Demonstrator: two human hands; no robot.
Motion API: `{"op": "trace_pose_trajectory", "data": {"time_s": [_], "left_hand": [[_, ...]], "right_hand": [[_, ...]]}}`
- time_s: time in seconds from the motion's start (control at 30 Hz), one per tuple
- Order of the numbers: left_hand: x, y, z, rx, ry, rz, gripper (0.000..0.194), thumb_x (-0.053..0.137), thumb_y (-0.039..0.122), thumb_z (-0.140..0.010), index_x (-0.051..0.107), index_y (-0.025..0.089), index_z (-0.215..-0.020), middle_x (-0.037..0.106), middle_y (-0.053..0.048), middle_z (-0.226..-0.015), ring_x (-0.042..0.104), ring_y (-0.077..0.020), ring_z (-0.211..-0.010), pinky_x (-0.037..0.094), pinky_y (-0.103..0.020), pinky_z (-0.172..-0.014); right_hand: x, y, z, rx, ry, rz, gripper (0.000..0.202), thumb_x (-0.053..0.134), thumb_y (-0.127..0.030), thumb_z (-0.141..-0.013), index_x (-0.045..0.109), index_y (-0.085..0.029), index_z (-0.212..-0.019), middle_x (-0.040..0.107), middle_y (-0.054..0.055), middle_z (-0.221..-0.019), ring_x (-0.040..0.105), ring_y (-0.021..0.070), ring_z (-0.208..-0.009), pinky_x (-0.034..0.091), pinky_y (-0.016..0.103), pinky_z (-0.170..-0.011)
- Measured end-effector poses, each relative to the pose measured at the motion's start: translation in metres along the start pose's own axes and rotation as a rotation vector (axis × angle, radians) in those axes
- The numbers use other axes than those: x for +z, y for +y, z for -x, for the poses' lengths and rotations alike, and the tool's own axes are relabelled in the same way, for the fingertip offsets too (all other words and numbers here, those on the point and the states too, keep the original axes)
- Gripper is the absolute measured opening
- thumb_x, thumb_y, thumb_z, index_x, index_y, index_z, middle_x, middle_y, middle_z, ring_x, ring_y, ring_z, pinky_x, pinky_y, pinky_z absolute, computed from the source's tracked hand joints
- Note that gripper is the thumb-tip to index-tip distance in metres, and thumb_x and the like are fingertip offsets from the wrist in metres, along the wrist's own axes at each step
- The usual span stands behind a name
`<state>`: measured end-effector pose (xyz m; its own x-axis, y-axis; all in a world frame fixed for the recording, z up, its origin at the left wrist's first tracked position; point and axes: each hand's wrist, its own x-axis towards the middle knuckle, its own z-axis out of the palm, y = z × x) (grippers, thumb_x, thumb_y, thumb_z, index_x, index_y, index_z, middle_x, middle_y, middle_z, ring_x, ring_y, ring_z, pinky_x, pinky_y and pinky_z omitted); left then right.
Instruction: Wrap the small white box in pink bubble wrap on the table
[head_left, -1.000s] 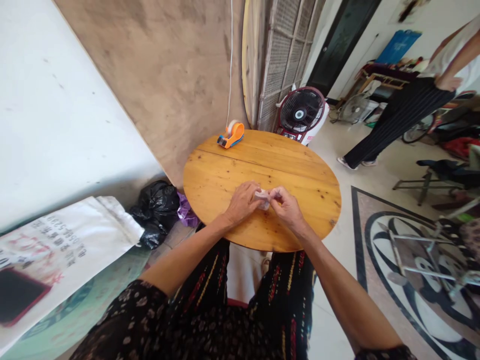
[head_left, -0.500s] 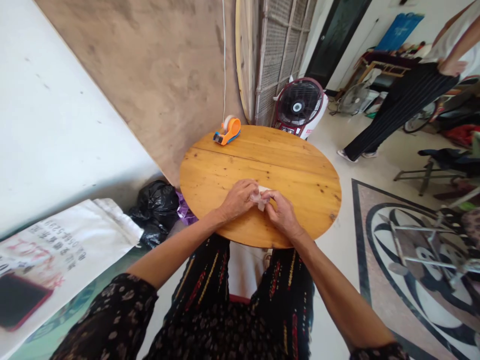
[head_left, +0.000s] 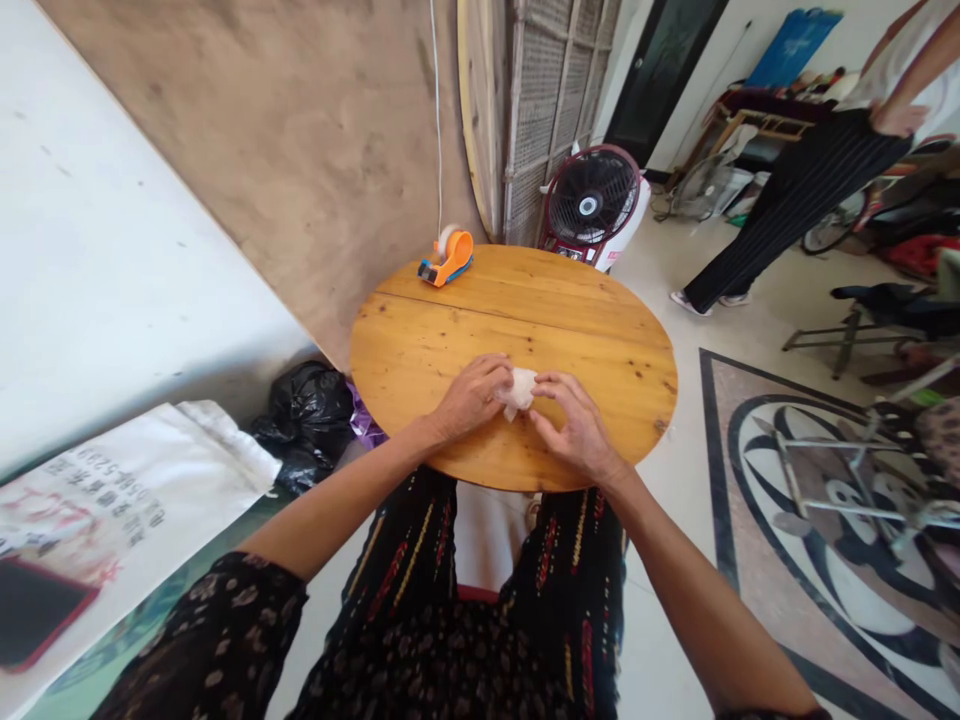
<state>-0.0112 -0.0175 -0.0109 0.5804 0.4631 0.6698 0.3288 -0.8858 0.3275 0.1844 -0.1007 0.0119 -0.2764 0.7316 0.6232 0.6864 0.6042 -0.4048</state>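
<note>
A small whitish, translucent bundle (head_left: pixel 521 388), like wrapped plastic or tissue, is over the front middle of the round wooden table (head_left: pixel 600 330). My left hand (head_left: pixel 476 393) is closed on its left side, with thumb and fingers pressed against it. On the other side is my right hand (head_left: pixel 576 420), its thumb and forefinger apart and the fingertips at the bundle's right edge. What is inside the wrapping cannot be made out.
An orange tape dispenser (head_left: pixel 451 258) stands at the table's back left. Behind the table is a fan (head_left: pixel 592 200). Black plastic bags (head_left: pixel 307 410) lie left of it, near a white printed sack (head_left: pixel 150 480) with a phone (head_left: pixel 41 610). A person (head_left: pixel 810 190) stands at the right.
The fingers of my right hand have loosened from a pinch and spread apart at the bundle's edge. More of the white bundle shows. My left hand keeps its hold.
</note>
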Motion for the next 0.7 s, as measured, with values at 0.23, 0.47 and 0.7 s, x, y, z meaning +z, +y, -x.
{"op": "trace_pose_trajectory", "data": {"time_s": [0.23, 0.47, 0.7], "left_hand": [[0.002, 0.001, -0.001, 0.017, 0.008, 0.013, 0.011, 0.051, 0.010, -0.085, 0.058, 0.015, -0.092, 0.064, -0.013, -0.111, 0.055, -0.0234, -0.118, 0.048, -0.042, -0.100], [0.004, -0.002, 0.002, 0.008, -0.016, 0.032, 0.013, 0.051, 0.010, -0.085, 0.058, 0.016, -0.094, 0.063, -0.012, -0.113, 0.056, -0.0220, -0.117, 0.049, -0.039, -0.098], [0.005, -0.005, 0.003, 0.055, 0.018, 0.043, 0.006, 0.054, 0.018, -0.089, 0.059, 0.016, -0.090, 0.063, -0.012, -0.110, 0.059, -0.0222, -0.114, 0.051, -0.038, -0.094]], "right_hand": [[0.013, -0.002, -0.001, -0.007, 0.072, 0.108, 0.013, 0.052, -0.013, -0.087, 0.061, -0.022, -0.092, 0.063, 0.011, -0.112, 0.064, 0.0215, -0.103, 0.054, 0.037, -0.089], [0.012, 0.003, 0.011, -0.130, 0.047, 0.271, 0.012, 0.056, -0.014, -0.087, 0.064, -0.022, -0.091, 0.070, 0.008, -0.103, 0.063, 0.0224, -0.094, 0.051, 0.038, -0.080], [0.000, 0.007, 0.017, -0.065, 0.088, 0.243, 0.016, 0.056, -0.012, -0.086, 0.063, -0.022, -0.095, 0.069, 0.007, -0.100, 0.063, 0.0216, -0.092, 0.049, 0.038, -0.080]]}}
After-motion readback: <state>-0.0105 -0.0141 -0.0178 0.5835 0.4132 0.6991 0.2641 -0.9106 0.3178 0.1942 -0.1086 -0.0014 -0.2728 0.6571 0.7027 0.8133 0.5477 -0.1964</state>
